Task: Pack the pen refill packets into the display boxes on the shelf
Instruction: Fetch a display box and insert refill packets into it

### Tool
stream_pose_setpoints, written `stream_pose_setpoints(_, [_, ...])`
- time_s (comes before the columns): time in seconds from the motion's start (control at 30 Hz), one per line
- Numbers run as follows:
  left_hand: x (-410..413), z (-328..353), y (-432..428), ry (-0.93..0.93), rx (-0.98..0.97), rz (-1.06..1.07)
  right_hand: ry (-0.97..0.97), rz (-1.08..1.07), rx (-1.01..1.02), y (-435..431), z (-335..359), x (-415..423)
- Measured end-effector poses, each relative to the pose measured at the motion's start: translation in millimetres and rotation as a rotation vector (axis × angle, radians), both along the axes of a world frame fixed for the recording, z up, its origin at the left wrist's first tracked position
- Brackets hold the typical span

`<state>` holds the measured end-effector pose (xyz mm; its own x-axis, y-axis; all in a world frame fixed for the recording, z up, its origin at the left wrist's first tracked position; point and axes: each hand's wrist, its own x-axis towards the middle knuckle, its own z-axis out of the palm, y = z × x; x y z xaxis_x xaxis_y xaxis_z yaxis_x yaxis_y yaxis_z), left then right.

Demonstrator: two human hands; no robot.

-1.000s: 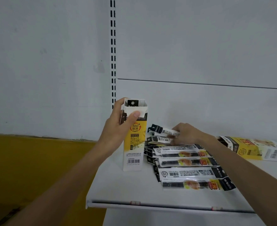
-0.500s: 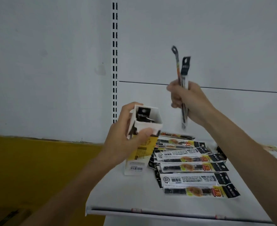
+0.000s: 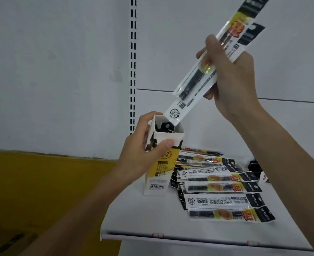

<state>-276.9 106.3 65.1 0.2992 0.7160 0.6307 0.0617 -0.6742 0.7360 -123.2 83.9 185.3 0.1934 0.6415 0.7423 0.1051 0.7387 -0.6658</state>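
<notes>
My left hand grips a tall white and yellow display box that stands on the white shelf, tilted a little. Its top is open and dark packet ends show inside. My right hand holds two pen refill packets slanted above the box, their lower end at the box's opening. A pile of several refill packets lies flat on the shelf to the right of the box.
A slotted shelf upright runs up the white back wall behind the box. A dark box end shows behind my right forearm. Left of the shelf, a yellow panel lies lower down. The shelf's front edge is near me.
My right hand has taken two packets from the pile, lifted them, and tipped them down so that their lower end reaches the box's opening. My left hand kept hold of the box and tilted it slightly.
</notes>
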Motion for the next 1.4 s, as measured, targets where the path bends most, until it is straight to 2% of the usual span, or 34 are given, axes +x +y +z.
stream_pose_setpoints(0.23, [2.0, 0.9, -2.9, 0.022, 0.013, -0.072, -0.209, -0.111, 0.220, -1.7, 1.8, -3.2])
stream_pose_setpoints(0.33, [1.1, -0.4, -2.4, 0.006, 0.017, -0.106, -0.366, -0.082, 0.277, -1.0, 2.4, -2.5])
stream_pose_setpoints(0.43, [-0.5, -0.1, 0.0, -0.019, 0.009, -0.128, -0.456, -0.015, 0.248, -0.6, -0.8, -0.6])
stream_pose_setpoints(0.67, [1.7, 2.0, 0.3, 0.009, 0.026, -0.164, -0.634, 0.007, 0.009, 11.5, -19.2, 7.1])
stream_pose_setpoints(0.77, [3.0, 2.0, 0.6, 0.002, 0.027, -0.159, -0.724, 0.083, -0.159, 14.9, -29.1, 7.8])
stream_pose_setpoints(0.83, [3.0, 2.1, 1.8, -0.005, 0.026, -0.140, -0.690, 0.148, -0.192, 17.2, -31.0, 11.9])
stream_pose_setpoints(0.93, [2.0, 0.4, 6.8, -0.012, 0.001, -0.071, -0.527, 0.175, -0.168, 15.9, -27.0, 16.9])
stream_pose_setpoints(1.13, [2.1, -2.8, 13.4, -0.046, -0.051, 0.020, -0.476, 0.025, -0.226, 28.6, -38.1, 31.9])
stream_pose_setpoints(1.2, [1.3, -3.4, 15.0, -0.044, -0.070, 0.045, -0.631, -0.166, -0.326, 46.2, -55.6, 51.5])
stream_pose_setpoints(1.3, [0.7, -3.8, 16.7, -0.036, -0.083, 0.055, -0.986, -0.333, -0.650, 70.8, -104.5, 87.8])
stream_pose_setpoints(1.4, [1.0, -3.7, 20.1, -0.042, -0.106, 0.059, -1.034, -0.331, -0.777, 79.8, -142.5, 107.7])
